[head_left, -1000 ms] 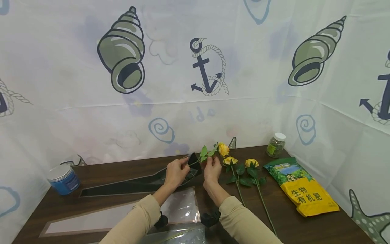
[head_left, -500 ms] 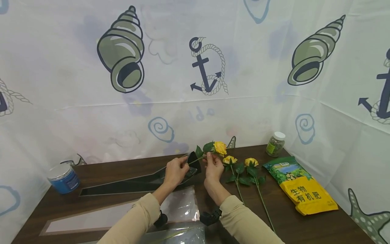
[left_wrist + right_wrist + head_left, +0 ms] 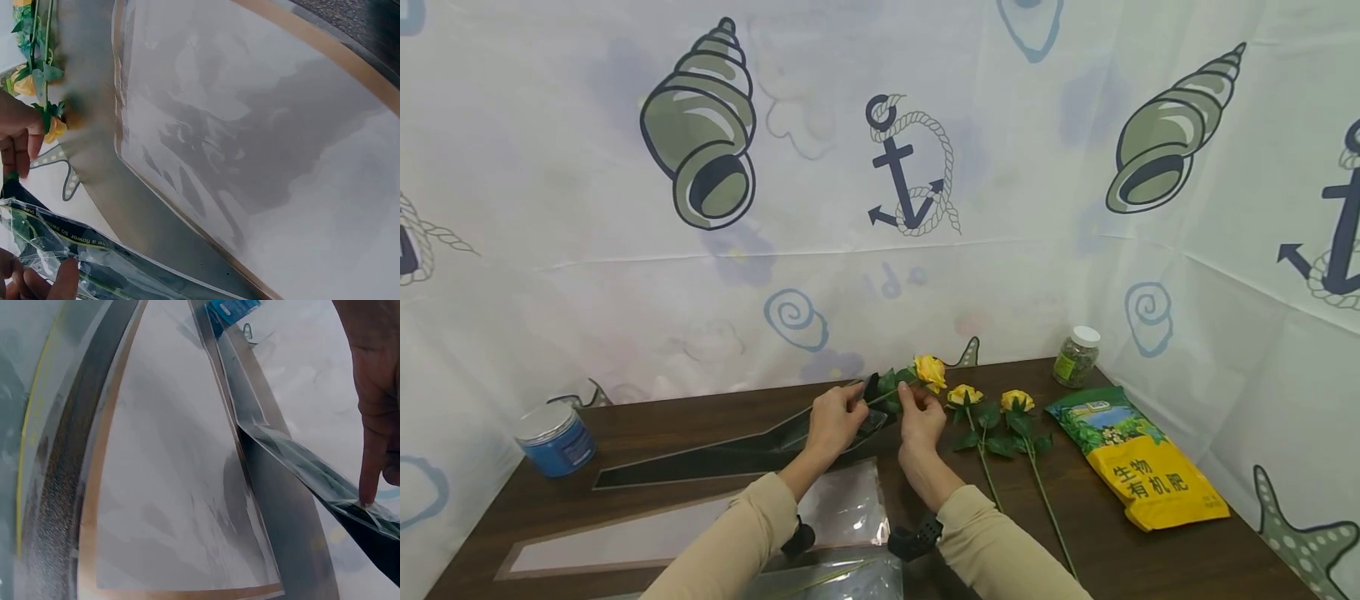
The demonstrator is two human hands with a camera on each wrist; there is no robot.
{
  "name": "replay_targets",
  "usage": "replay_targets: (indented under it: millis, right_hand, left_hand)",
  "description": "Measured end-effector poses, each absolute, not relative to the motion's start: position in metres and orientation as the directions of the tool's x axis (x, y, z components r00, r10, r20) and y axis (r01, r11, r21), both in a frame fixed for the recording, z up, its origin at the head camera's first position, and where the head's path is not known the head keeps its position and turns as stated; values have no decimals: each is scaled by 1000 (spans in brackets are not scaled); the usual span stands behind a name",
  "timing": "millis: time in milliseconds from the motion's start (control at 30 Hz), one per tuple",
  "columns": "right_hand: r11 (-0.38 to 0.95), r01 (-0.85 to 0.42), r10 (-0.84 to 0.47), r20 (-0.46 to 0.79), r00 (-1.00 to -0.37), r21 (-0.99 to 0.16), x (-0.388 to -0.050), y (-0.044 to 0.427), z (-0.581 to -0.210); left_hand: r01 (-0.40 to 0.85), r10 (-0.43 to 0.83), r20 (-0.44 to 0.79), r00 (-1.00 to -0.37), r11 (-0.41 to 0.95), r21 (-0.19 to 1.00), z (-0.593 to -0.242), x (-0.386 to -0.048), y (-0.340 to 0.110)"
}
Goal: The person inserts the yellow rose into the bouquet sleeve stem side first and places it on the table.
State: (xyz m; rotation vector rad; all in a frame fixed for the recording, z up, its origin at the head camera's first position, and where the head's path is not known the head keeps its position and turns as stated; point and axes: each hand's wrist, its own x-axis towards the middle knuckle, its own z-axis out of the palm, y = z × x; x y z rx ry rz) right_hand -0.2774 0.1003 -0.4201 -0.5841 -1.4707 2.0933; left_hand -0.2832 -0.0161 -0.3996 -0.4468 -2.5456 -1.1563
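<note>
In the head view a dark flower sleeve (image 3: 715,456) with a clear front lies along the back of the table. My left hand (image 3: 832,425) grips it near its wide end. A yellow rose (image 3: 929,372) lies partly in the sleeve's mouth, its bloom and leaves outside on the right. My right hand (image 3: 922,422) pinches the rose just below the bloom; the fingers partly hide the leaves. In the left wrist view the left hand (image 3: 39,282) is on the clear film of the sleeve (image 3: 94,256), with the right hand (image 3: 22,134) beyond the mouth.
Two more yellow roses (image 3: 1018,402) lie to the right. A fertiliser bag (image 3: 1157,475) and a white-lidded jar (image 3: 1077,357) stand farther right. A blue jar (image 3: 555,440) is at the left. A pale sleeve (image 3: 625,537) and a clear sleeve (image 3: 850,577) lie in front.
The yellow rose has moved left, deeper into the sleeve, and its leaves have come closer to the mouth. My right hand has shifted slightly left with it; the left hand stays put.
</note>
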Motion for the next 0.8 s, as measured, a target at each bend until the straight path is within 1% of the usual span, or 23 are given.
replay_targets:
  millis: [233,433,600,800]
  right_hand:
    - [-326,-147,606,-87,-791,-934,-277,98,-423]
    - [-393,-185,608,-103,-787,-900,-280,101,-426]
    - [-386,-180,622,-111,-775,-905,-281,102,-428]
    - [-362,-220,635,-67,-769,-906,-280,100,-426]
  left_hand:
    - [400,155,391,-907,606,688,-399,-281,-14]
    - [394,149,389,-909,612,686,-401,-280,-15]
    - [396,146,397,-906,623,675,-402,-283,-17]
    - [398,149,400,-904,632,664,-401,-286,-18]
